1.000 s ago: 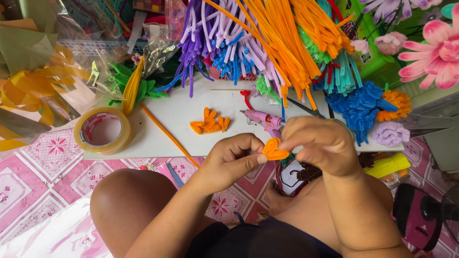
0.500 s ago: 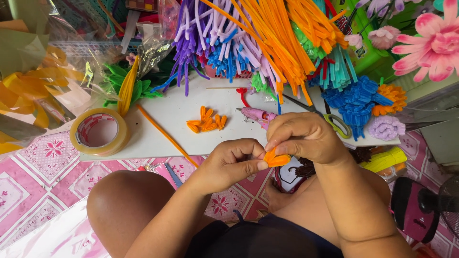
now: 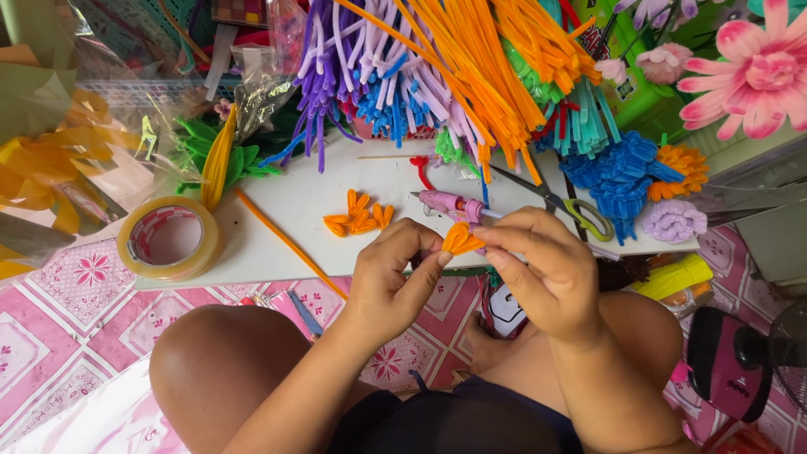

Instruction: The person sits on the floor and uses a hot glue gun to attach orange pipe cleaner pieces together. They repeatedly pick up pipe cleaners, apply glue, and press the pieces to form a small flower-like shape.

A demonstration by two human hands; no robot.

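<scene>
My left hand [image 3: 393,276] and my right hand [image 3: 542,269] meet over my lap, both pinching a small orange pipe-cleaner petal piece [image 3: 461,240] between fingertips. On the white board [image 3: 277,240] just beyond them lie a few more orange petals [image 3: 359,217], a long orange pipe cleaner [image 3: 290,244] and a pink glue gun [image 3: 454,204].
A tape roll [image 3: 170,238] sits at the board's left. Bundles of purple, blue and orange pipe cleaners [image 3: 454,76] hang at the back. Scissors [image 3: 565,205], blue [image 3: 620,175] and lilac [image 3: 672,220] pipe-cleaner flowers lie right. A pink device [image 3: 733,361] stands on the patterned floor.
Both hands have shifted slightly and turned the orange petal piece between the fingertips; it now stands more upright.
</scene>
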